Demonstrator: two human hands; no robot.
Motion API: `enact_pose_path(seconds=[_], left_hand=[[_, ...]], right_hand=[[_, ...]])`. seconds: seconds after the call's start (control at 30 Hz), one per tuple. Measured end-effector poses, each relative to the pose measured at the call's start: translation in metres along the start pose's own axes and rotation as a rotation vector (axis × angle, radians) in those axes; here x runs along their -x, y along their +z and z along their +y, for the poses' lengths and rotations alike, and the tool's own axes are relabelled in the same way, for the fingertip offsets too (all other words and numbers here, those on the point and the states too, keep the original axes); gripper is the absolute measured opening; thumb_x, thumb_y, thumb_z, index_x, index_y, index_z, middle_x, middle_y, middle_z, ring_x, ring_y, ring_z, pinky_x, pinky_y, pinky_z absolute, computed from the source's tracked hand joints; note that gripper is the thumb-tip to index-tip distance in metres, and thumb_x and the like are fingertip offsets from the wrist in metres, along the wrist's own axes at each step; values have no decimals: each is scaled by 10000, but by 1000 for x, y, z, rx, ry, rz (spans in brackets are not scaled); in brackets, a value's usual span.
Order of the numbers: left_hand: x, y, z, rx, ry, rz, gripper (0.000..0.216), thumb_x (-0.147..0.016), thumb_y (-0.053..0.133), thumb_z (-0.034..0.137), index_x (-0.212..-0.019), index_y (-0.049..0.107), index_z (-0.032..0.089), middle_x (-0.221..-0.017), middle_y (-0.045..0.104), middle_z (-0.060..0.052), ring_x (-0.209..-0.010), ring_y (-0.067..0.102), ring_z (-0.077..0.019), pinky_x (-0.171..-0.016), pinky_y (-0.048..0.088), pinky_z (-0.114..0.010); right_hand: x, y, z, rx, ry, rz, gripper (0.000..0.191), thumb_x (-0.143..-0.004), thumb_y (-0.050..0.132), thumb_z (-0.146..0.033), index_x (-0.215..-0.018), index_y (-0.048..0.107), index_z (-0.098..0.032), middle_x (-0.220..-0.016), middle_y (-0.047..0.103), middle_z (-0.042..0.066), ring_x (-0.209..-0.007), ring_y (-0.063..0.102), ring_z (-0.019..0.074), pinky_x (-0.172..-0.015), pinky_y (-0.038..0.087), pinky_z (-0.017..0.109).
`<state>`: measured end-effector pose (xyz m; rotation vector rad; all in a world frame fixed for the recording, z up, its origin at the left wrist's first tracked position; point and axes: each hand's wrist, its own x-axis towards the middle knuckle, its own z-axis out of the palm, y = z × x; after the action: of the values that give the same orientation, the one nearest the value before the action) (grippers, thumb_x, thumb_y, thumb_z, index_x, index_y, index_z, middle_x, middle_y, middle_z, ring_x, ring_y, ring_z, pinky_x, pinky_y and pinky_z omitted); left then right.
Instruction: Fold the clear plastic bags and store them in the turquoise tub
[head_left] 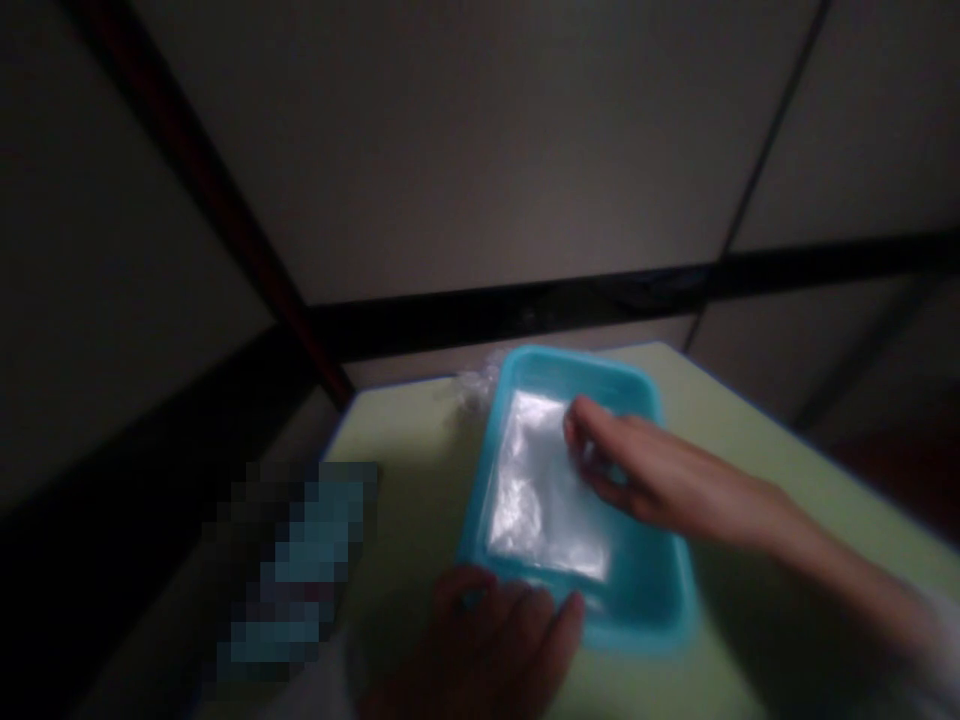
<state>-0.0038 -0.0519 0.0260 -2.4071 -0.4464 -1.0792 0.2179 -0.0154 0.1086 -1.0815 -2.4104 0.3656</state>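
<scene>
A turquoise plastic tray (675,600) with raised walls lies on a pale yellow-green table. Inside it, on the left part of the floor, is a shiny clear plastic packet (517,500) with glare on its surface. My left hand (502,630) is at the near rim of the tray, its fingers hooked over the edge. Over the inside of the tray, reaching in from the right, is my right hand (637,460). Its fingers are curled, with the thumb and index fingertips close together; blur hides whether anything is pinched there.
Crumpled clear plastic (480,385) lies beside the tray's far left corner. The table (409,440) has a blue edge and stands near a pale panelled wall (510,150) with a dark horizontal band. A pixelated turquoise patch (307,550) lies at the table's left side.
</scene>
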Motion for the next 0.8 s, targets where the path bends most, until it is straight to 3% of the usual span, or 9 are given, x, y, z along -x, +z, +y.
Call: enact_pose_path(seconds=[0.1, 0.27, 0.4, 0.5, 0.8], left_hand=[[-1, -2, 1, 8, 6, -3, 351, -976, 297, 93, -965, 644, 145, -818, 613, -2, -794, 525, -110, -920, 335, -309], [-7, -12, 4, 24, -55, -142, 360, -994, 265, 94, -1019, 620, 147, -838, 632, 2, -792, 543, -109, -826, 370, -304], [-6, -10, 5, 32, -79, -121, 370, -1004, 252, 97, -1012, 618, 149, -842, 642, 9, -793, 557, -108, -810, 366, -313], [-5, -5, 3, 11, -33, -27, 332, -992, 297, 91, -981, 623, 152, -812, 631, 18, -756, 551, -100, -799, 362, -311], [-6, -6, 2, -12, -31, -60, 253, -959, 371, 108, -987, 616, 161, -814, 613, 14, -710, 536, -102, -802, 368, -296]], right_hand=[[-3, -1, 0, 12, -13, -7, 137, -813, 479, -74, -906, 454, -172, -776, 547, 30, -670, 489, 150, -600, 392, 268], [-16, 1, 1, -57, -49, -63, 153, -796, 497, -33, -753, 504, -180, -721, 556, -7, -676, 504, 129, -639, 374, 252], [-27, 11, 2, -138, -97, -81, 176, -771, 519, -6, -774, 606, -159, -789, 642, 20, -726, 566, 133, -706, 420, 263], [-31, 22, 5, -173, -112, -67, 190, -765, 532, -3, -786, 653, -148, -823, 677, 44, -751, 603, 140, -724, 454, 266], [-25, 29, 10, -37, -51, -55, 201, -776, 553, -47, -914, 659, -147, -932, 694, 95, -889, 636, 218, -792, 492, 372]])
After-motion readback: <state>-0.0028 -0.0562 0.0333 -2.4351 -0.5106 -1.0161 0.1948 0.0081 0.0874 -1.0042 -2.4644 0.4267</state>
